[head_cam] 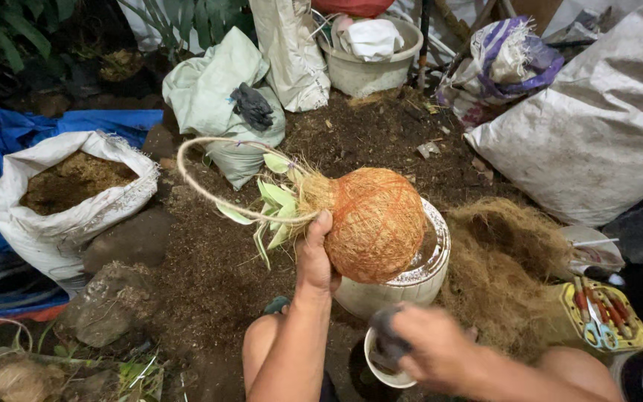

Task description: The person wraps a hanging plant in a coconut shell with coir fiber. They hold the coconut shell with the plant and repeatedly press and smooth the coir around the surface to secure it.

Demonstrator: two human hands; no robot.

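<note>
1. Left hand (314, 260) is closed around the fibre-wrapped ball (377, 223), thumb up along its near-left side, fingers hidden behind. The ball is held up off the ground, tipped sideways.
2. The small plant (277, 205) sticks out of the ball's end just left of the thumb, pale green leaves fanned. A loop of twine (195, 182) runs further left and up from there.
3. Directly under and behind the held ball: white pot (418, 279), rim showing to the right of the grip.
4. Right hand (429, 346) is motion-blurred, curled over a dark lump (387, 339) in a small white cup (381, 365). Can't tell how tight the grasp is.
5. Right of both hands: pile of loose coconut fibre (504, 260), then a yellow tray (600, 316) with scissors (593, 320).
6. Far left of the grip: open white sack (68, 216) of brown material, standing on soil (210, 275).
</note>
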